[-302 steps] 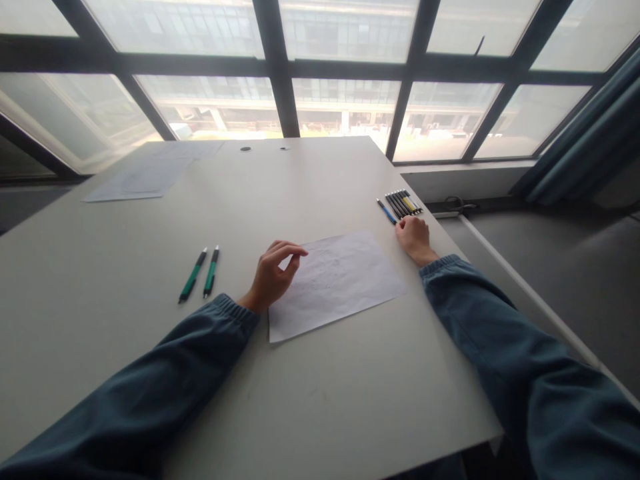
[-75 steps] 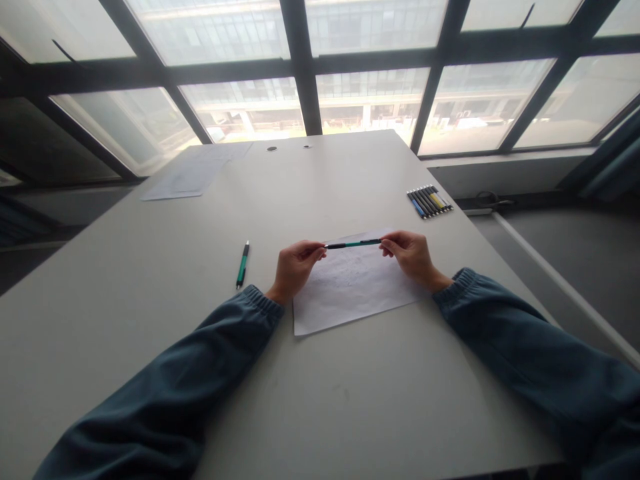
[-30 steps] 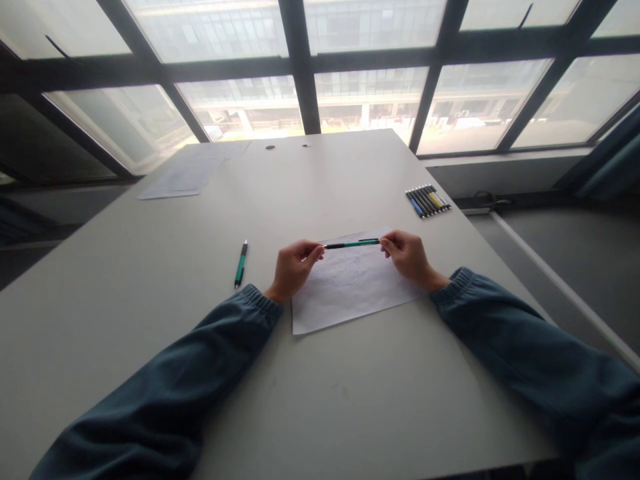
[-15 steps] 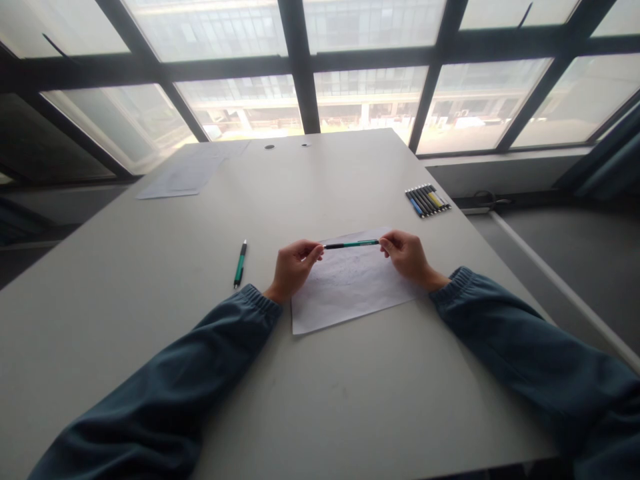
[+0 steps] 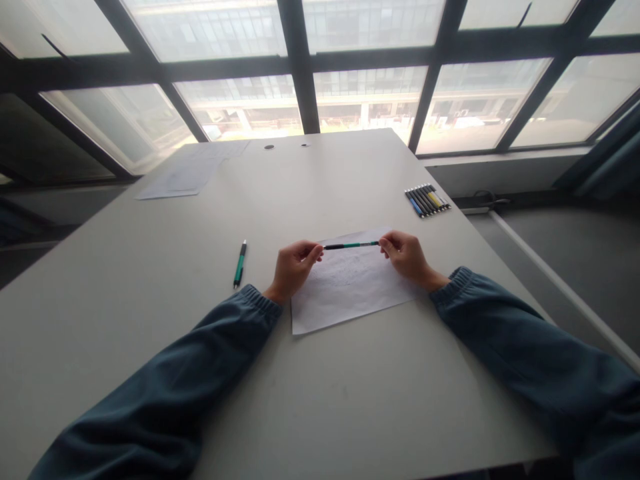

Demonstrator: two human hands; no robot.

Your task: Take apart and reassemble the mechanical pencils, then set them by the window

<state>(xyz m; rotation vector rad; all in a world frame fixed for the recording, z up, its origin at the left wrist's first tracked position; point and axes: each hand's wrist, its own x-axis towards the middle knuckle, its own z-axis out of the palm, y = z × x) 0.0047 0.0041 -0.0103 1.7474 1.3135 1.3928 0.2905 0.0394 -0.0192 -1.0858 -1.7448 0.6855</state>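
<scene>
Both my hands hold one green and black pen (image 5: 351, 245) level above a white sheet of paper (image 5: 350, 288) with a faint pencil drawing. My left hand (image 5: 293, 267) pinches the pen's black left end. My right hand (image 5: 407, 254) pinches its right end. A second green pen (image 5: 240, 263) lies on the table to the left of my left hand, apart from it.
A row of several pens (image 5: 427, 200) lies near the grey table's (image 5: 150, 280) right edge. Loose sheets (image 5: 186, 177) rest at the far left corner. Two small round holes (image 5: 286, 145) sit near the far edge, under large windows. A dark curtain (image 5: 607, 167) hangs at right.
Ten seconds ago two green pens lay left of the paper and my hands held nothing. One pen is now held between both hands. Over the last second nothing visibly moved.
</scene>
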